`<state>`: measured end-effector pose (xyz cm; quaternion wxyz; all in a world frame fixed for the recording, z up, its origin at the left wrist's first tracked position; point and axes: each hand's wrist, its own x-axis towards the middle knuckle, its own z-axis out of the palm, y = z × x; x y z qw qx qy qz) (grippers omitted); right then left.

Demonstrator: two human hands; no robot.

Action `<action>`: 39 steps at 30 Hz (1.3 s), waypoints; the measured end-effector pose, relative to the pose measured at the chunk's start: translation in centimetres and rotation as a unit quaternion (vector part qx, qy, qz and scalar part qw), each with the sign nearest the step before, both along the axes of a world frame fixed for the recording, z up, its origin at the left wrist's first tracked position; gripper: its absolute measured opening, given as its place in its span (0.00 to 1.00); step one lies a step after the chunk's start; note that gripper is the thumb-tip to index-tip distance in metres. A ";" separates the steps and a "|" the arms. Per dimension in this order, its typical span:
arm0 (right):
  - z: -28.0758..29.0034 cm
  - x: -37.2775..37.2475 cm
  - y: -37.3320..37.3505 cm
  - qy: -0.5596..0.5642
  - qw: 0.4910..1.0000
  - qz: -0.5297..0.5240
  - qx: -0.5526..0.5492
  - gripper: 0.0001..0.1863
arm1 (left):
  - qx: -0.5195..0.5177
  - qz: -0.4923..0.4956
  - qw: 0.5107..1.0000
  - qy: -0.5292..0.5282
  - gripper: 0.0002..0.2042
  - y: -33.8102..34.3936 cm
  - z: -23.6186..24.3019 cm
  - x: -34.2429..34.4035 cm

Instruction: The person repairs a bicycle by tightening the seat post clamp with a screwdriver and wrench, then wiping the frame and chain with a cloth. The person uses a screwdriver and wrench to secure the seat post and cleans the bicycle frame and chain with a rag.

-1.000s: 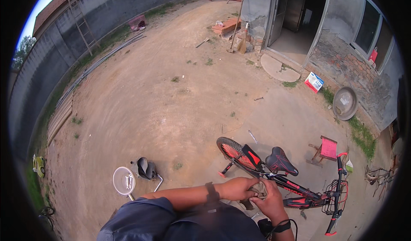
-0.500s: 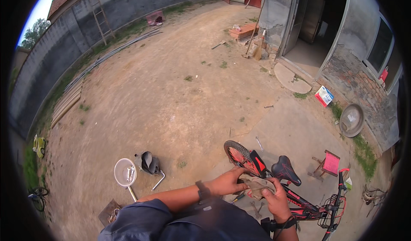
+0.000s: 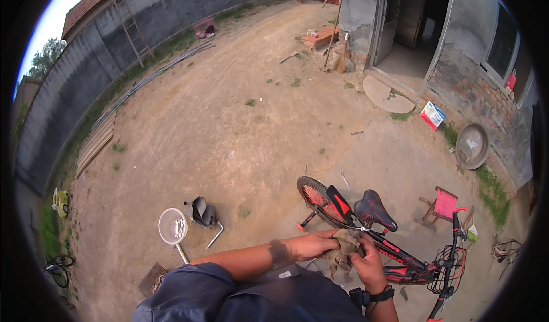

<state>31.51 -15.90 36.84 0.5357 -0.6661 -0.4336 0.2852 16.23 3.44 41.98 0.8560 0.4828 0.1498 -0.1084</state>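
My left hand [image 3: 313, 245] and my right hand [image 3: 370, 268] both grip a crumpled tan cloth [image 3: 342, 251] in front of my body, fingers pinched into its folds. Whether anything is wrapped inside it I cannot tell. Just beyond my hands stands a black and red bicycle [image 3: 400, 256], its rear wheel [image 3: 312, 193] to the left and its handlebar [image 3: 455, 239] with a wire basket to the right. The dark saddle [image 3: 374, 210] is close past my right hand. My forearms hide part of the ground below the cloth.
To the left are a white long-handled scoop [image 3: 172, 226] with wrenches in it and a dark bag-like thing [image 3: 201, 212] beside a bent metal bar [image 3: 215, 236]. A wrench [image 3: 345, 180] lies beyond the bicycle. A pink-topped stool [image 3: 444, 203] and a round metal basin [image 3: 472, 146] are at right.
Both hands have shifted slightly, and the cloth is bunched and turned differently between them, with a fold now hanging down. The view has tilted a little; the bicycle appears to stay in place.
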 end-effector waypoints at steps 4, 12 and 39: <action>-0.7 0.2 -2.3 0.152 0.986 -0.035 -0.056 0.20 | -0.067 -0.006 0.998 0.014 0.31 -2.4 -1.6 0.5; -0.9 -1.4 -4.0 0.181 0.979 -0.090 -0.037 0.26 | 0.127 0.016 0.992 -0.011 0.34 -4.4 -4.8 1.2; -4.9 -18.9 -10.9 0.197 0.809 -0.554 0.008 0.25 | 0.074 -0.530 0.839 0.098 0.36 -9.9 -9.0 7.6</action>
